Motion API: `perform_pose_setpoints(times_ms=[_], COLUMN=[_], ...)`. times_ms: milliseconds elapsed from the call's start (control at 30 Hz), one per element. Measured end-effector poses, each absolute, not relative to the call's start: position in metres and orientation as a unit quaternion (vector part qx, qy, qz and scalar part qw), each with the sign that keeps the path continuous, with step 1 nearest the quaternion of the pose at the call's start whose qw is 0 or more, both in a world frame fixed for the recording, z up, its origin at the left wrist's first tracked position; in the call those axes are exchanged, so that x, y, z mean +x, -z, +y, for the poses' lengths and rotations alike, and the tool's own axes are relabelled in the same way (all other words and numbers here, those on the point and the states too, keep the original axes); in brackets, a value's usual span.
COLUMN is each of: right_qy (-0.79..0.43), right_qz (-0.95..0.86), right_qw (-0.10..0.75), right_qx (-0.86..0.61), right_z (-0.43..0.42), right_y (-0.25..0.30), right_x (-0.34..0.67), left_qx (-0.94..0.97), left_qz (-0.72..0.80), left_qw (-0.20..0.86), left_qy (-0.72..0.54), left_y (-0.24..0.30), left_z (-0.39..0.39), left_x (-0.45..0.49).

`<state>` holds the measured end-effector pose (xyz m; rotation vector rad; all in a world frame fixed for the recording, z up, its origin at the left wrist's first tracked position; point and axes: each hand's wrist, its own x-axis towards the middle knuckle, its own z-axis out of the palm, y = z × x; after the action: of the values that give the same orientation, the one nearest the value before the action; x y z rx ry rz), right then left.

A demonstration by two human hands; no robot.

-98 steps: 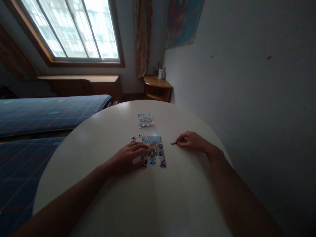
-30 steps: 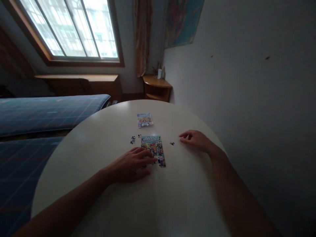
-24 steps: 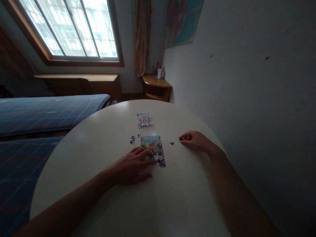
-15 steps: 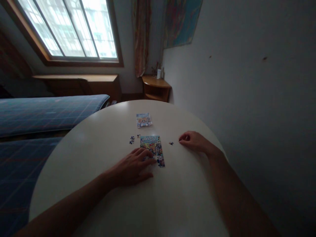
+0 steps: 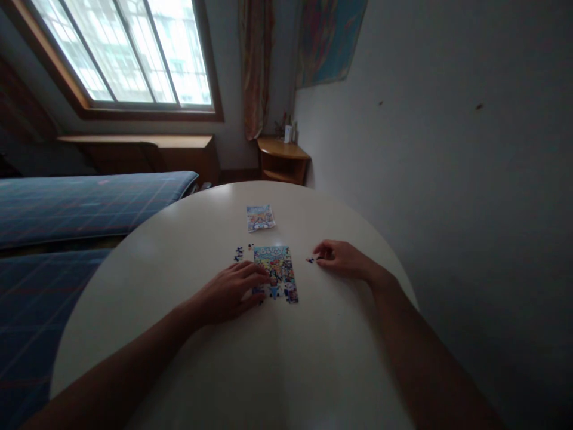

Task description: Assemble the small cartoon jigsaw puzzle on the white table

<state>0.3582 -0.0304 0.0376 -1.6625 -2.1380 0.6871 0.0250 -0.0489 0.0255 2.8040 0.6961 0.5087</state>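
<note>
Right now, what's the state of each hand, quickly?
Left hand: open, over the left side of the puzzle.
Right hand: curled beside loose pieces; whether its grip holds one cannot be told.

multicoloured jigsaw puzzle, off-white table, blue plaid mattress

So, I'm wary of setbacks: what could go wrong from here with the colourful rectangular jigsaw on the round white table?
The left hand lies over the left side of the colourful rectangular jigsaw; a sideways push might shift it or split its gapped near edge.
The small dark loose pieces on its left lie close to that hand and could be swept aside.
The right hand is right by the small dark pieces beyond the other side, so one might be nudged or dropped.
</note>
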Motion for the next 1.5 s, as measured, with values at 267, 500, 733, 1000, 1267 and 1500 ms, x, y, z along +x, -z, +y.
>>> perform_pose_setpoints(times_ms=[267, 500, 733, 1000, 1267, 1500], right_qy=[-0.262, -0.275, -0.318, -0.402, -0.404, -0.368], right_qz=[-0.758, -0.76, -0.743, -0.711, -0.74, -0.787], right_qw=[0.175, 0.212, 0.243, 0.286, 0.261, 0.22], right_qx=[-0.572, -0.55, -0.536, -0.501, -0.47, -0.443], right_z=[-0.029, -0.028, -0.026, -0.029, -0.04, -0.047], right_y=[-0.039, -0.039, -0.038, -0.039, -0.048, -0.047], right_x=[0.365, 0.367, 0.363, 0.354, 0.325, 0.301], left_qx=[0.938, 0.94, 0.939, 0.94, 0.942, 0.942], left_qz=[0.261, 0.258, 0.26, 0.254, 0.254, 0.248], left_qw=[0.102, 0.1, 0.1, 0.107, 0.104, 0.103], left_qy=[-0.205, -0.201, -0.202, -0.199, -0.195, -0.201], left_y=[-0.019, -0.016, -0.016, -0.014, -0.015, -0.014], left_z=[-0.04, -0.039, -0.039, -0.039, -0.039, -0.039], left_x=[0.018, 0.018, 0.019, 0.018, 0.019, 0.02])
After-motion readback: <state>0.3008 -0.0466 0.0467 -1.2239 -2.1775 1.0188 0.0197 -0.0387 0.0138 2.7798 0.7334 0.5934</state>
